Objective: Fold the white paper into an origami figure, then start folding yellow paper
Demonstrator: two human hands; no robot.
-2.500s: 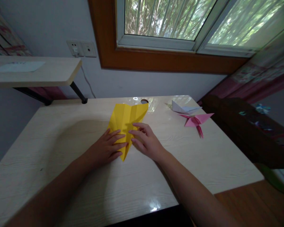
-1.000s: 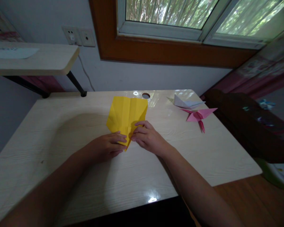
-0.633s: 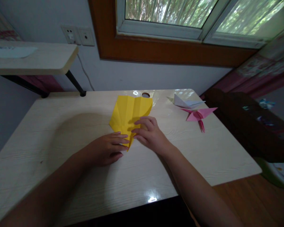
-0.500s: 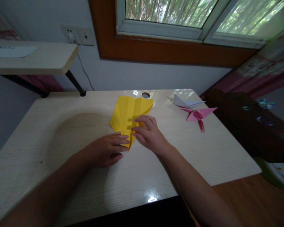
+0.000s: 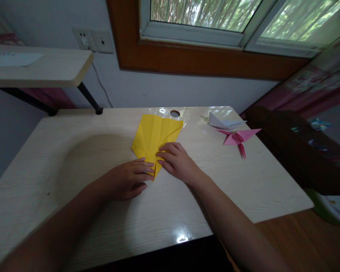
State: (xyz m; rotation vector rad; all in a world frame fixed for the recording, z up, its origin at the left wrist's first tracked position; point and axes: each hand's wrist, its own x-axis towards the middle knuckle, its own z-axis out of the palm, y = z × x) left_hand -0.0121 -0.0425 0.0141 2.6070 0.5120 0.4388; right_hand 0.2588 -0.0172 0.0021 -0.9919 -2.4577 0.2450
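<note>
We press the near tip of the yellow paper (image 5: 154,136) onto the tabletop (image 5: 73,158) with our left hand (image 5: 127,179) and right hand (image 5: 177,162), fingers flat, gripping nothing.

The right hand (image 5: 177,163) has slid nearer along the yellow paper (image 5: 155,136), whose far right corner seems flatter.

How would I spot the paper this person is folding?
Start at the pale wooden desk under the window. Near its middle, both hands press a creased sheet, the yellow paper. The folded pink paper and white paper lie apart, untouched, toward the right.
</note>
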